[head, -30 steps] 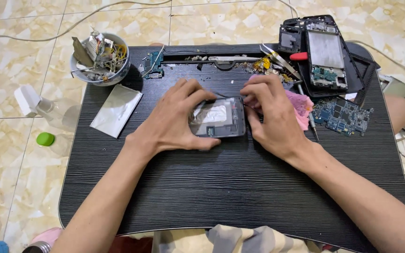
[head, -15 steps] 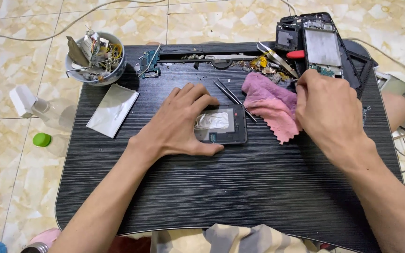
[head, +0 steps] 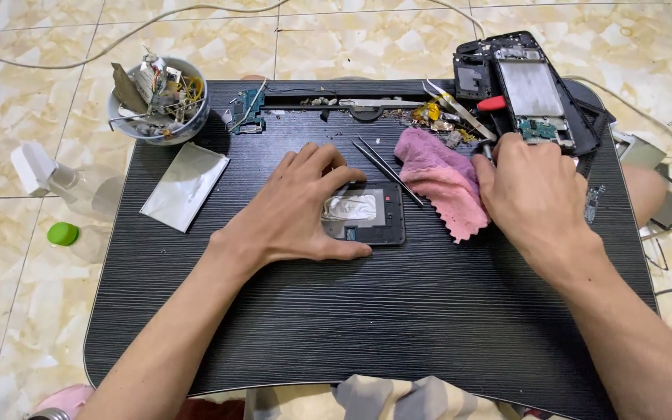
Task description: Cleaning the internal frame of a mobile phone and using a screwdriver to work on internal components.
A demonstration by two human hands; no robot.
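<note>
Opened phone (head: 365, 215) — dark, rounded rectangle lying flat near the middle of the black table (head: 351, 327), inner side up, with a silvery foil patch in its left half. Long axis runs left–right, about parallel to the table's near edge; which end is the top cannot be told.

Left hand (head: 297, 206) — palm down over the phone's left end, fingers spread and curved along its far edge, thumb pressed along its near edge; it pins the phone rather than lifting it.

Right hand (head: 534, 194) — right of the phone and apart from it, knuckles up, fingers curled around the dark lower part of a red-handled screwdriver (head: 491, 105) whose handle sticks out beyond the fingers, away from the person. The tip is hidden.

Pink cloth (head: 441, 177) — crumpled, just right of the phone, its right edge touching the right hand.

Two thin dark probes (head: 386, 165) — lying slantwise just beyond the phone, between it and the cloth.

Tweezers (head: 456, 109) — metal, beyond the cloth, well behind the phone.

Second phone (head: 526, 89) — dismantled, frame and board exposed, far right of the first, at the table's back corner.

Foil sheet (head: 184, 187) — silver, flat, well to the left of the phone.

Bowl (head: 157, 101) — full of metal scraps and parts, far left behind the phone.

Green cap (head: 62, 233) and clear bottle (head: 79, 187) — on the tiled floor, off the table's left side.
</note>
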